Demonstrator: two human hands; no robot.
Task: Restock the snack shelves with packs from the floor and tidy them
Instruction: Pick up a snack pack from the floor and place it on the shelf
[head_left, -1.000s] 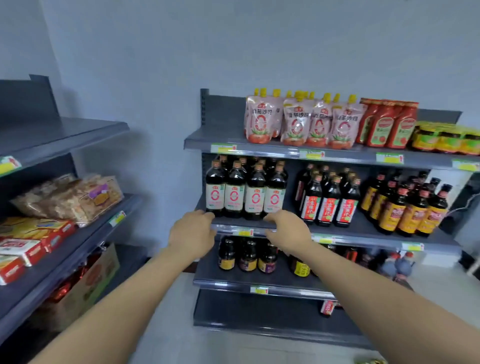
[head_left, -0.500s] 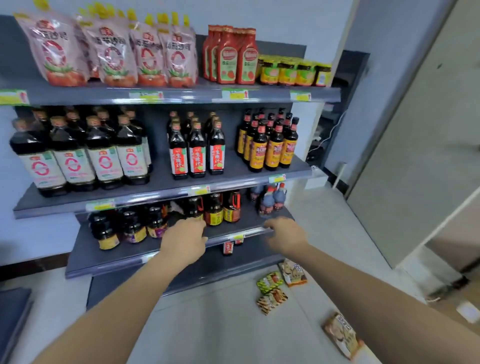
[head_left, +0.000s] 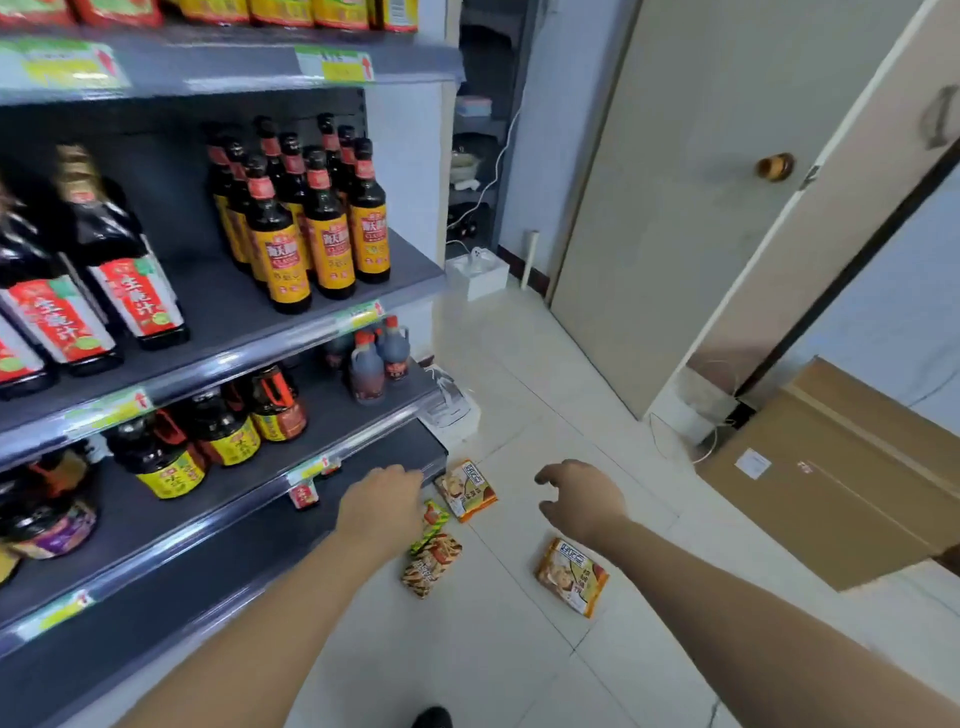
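Left hand (head_left: 382, 501) and right hand (head_left: 582, 499) are hovering empty, fingers loose, over the snack packs (head_left: 466, 488) on the floor (head_left: 519, 649); they're looking light, crinkly and slippery, probably best pinched by an edge.

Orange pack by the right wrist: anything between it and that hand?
Nothing visible. The right hand hovers open above the floor, and the orange pack lies flat by its wrist with nothing on top.
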